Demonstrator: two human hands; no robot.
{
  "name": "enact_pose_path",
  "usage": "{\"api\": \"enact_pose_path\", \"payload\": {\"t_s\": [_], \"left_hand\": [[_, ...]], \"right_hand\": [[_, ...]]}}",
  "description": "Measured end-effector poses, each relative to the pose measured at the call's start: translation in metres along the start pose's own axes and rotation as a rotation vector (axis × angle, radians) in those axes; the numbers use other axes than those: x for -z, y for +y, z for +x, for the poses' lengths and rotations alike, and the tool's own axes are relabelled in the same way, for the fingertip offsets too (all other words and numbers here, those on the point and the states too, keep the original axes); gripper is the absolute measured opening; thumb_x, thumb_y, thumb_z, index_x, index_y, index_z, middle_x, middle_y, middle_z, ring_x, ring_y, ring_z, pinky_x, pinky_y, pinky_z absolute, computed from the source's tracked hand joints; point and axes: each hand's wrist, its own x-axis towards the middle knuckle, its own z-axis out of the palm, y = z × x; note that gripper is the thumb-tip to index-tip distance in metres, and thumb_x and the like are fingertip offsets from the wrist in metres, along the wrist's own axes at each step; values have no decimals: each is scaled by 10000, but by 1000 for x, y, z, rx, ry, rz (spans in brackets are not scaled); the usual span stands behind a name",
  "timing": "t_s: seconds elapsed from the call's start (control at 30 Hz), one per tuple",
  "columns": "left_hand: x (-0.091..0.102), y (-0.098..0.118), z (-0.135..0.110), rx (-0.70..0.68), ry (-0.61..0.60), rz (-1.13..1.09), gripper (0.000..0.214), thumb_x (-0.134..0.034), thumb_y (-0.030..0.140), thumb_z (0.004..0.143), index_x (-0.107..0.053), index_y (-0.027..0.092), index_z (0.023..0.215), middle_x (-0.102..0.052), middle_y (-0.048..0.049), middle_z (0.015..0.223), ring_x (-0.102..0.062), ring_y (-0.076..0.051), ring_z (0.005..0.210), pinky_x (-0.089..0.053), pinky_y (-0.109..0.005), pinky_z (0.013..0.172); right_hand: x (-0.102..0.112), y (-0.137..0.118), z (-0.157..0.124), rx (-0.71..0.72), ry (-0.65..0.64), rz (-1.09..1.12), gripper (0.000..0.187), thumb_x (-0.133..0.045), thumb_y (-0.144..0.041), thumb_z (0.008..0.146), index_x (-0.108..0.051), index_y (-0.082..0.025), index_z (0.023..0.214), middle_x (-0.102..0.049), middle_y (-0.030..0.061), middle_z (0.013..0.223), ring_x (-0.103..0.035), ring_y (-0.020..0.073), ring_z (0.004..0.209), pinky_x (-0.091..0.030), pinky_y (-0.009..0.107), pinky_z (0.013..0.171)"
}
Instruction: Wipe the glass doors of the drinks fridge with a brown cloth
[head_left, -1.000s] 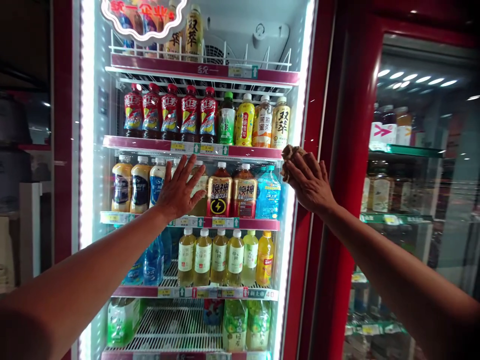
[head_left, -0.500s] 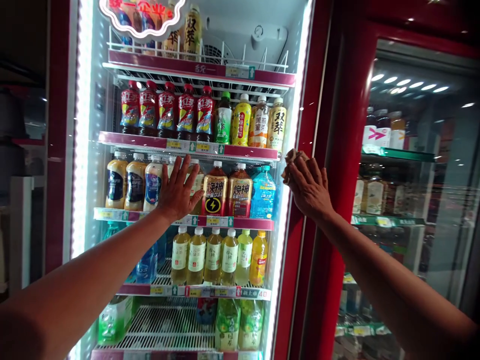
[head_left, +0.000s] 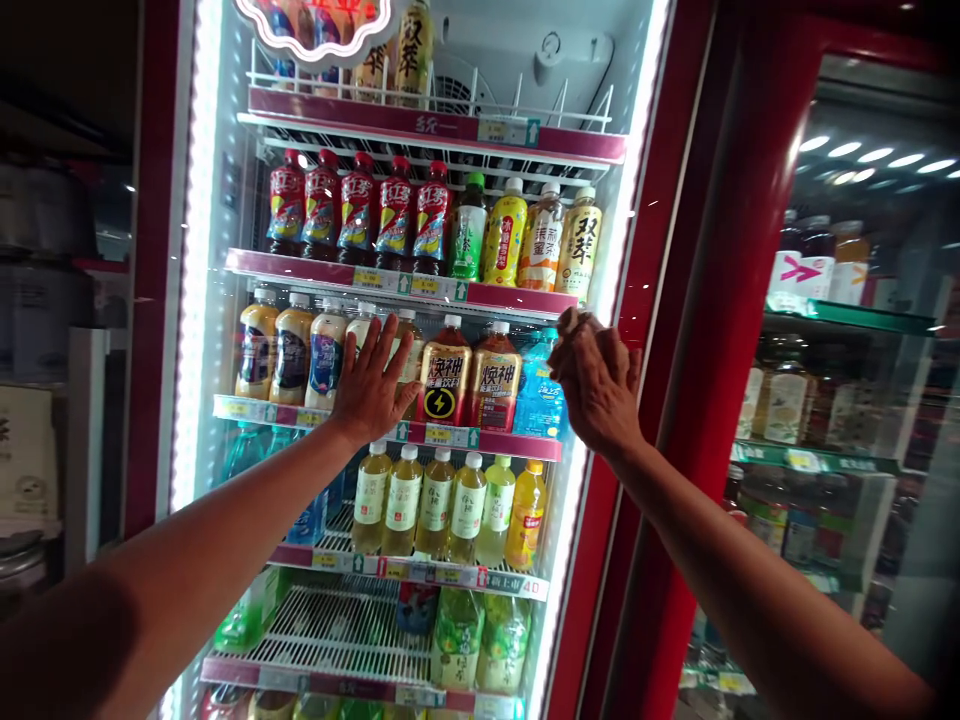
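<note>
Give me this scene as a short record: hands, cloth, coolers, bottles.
left hand: open, fingers spread, in front of the bottles; glass contact unclear
right hand: holding crumpled cloth
cloth position: beside the lit cooler's right light strip
lit cooler: red frame, shelves of bottled drinks
red-capped bottles: five, side by side
second cooler: at right, red frame, bottles inside

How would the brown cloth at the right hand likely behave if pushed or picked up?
The brown cloth is probably floppy, since it bunches into soft folds at the right hand. It is likely light, being a small wad. Its uneven, crumpled shape suggests it would bunch rather than roll; dampness can't be told.
</note>
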Motion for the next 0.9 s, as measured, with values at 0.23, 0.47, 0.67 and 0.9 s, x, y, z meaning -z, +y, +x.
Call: {"api": "enact_pose_path", "payload": {"t_s": [0.23,0.47,0.67,0.9], "left_hand": [[2,0,-6,-19,-10,-13,834,-450,471,1020,70,312,1652,28,-74,1744,-30,-327,1608,-82,-609,1297],[11,-7,-15,-74,-82,-30,858,-482,427,1013,74,286,1651,20,-101,1741,-23,-318,1609,-135,-589,1293],[27,-32,-18,-213,-176,-33,888,-555,418,979,-10,244,1659,-123,-127,1733,-77,-305,1610,-144,-561,1292],[42,-62,-29,-260,-223,-10,759,-541,393,983,-186,270,1643,-219,-100,1716,-169,-296,1598,-47,-619,1287]], "right_hand": [[-2,-15,13,32,-13,-13,696,-425,-387,1064,-54,-404,1652,-268,-31,1711,-162,302,1599,-128,627,1281],[-15,-66,14,245,-99,37,748,-444,-338,1061,19,-415,1643,-326,-58,1687,-178,256,1598,-72,572,1308],[-22,-85,35,59,19,23,763,-443,-335,1054,31,-389,1650,-284,-21,1706,-164,315,1597,-95,643,1276],[-26,-116,48,238,-90,70,807,-468,-318,1040,58,-377,1650,-332,-43,1689,-200,244,1592,-100,554,1308]]}}
